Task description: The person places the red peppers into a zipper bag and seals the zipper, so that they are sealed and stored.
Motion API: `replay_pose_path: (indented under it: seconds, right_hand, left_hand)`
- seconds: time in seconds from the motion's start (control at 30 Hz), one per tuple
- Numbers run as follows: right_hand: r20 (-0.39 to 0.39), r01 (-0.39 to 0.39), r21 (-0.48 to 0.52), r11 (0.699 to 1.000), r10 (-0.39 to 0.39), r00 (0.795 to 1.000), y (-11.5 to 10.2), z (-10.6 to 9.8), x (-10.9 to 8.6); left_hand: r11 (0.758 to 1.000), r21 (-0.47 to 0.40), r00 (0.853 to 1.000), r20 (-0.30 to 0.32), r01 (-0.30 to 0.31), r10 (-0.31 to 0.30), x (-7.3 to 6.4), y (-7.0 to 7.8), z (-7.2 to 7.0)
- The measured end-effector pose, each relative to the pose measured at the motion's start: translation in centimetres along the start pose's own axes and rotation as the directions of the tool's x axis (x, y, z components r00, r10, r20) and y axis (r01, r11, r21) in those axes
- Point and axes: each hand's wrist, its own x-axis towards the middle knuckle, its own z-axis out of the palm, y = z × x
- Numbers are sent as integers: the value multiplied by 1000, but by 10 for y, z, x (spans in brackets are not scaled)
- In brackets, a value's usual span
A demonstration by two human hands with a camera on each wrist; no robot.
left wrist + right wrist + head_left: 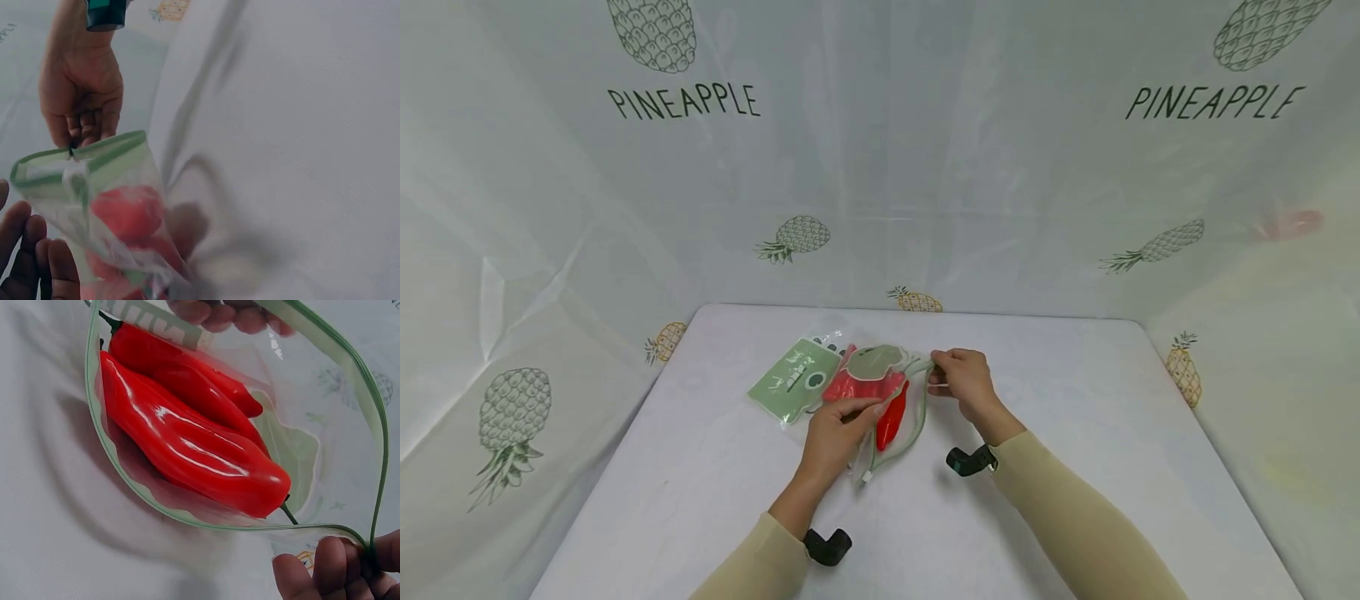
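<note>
A clear zip bag (pixel 131 481) with a green zip edge lies with its mouth spread wide, and several red peppers (pixel 187 440) are inside it. Thumb and fingers of my right hand (pixel 964 382) pinch the far corner of the mouth, where the two zip edges meet. My left hand (pixel 833 437) grips the bag's near side, its fingers behind the plastic in the right wrist view. One pepper (pixel 891 421) shows at the mouth between my hands. The red ones deeper in the bag are partly covered by a pale green print on the plastic.
A flat green packet (pixel 793 379) with a cartoon eye lies to the left, partly under the zip bag. The white table (pixel 1075 433) is backed by a pineapple-print curtain (pixel 925 167). Each wrist bears a black camera (pixel 827 547).
</note>
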Motion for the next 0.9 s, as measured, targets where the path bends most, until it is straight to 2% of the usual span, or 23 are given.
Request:
replay_pose_path:
  seconds: [0.3, 0.7, 0.9]
  right_hand:
    - [-36, -15, 64, 998, 17, 999, 2, -7, 2]
    - [-88, -13, 101, 995, 22, 996, 6, -21, 7]
    - [-110, -13, 100, 995, 25, 994, 7, -29, 8]
  left_hand:
    - [1000, -13, 1000, 12, -6, 6, -4, -7, -6]
    - [1000, 18, 1000, -4, 18, -18, -14, -11, -2]
    - [996, 16, 996, 13, 87, -87, -27, -19, 0]
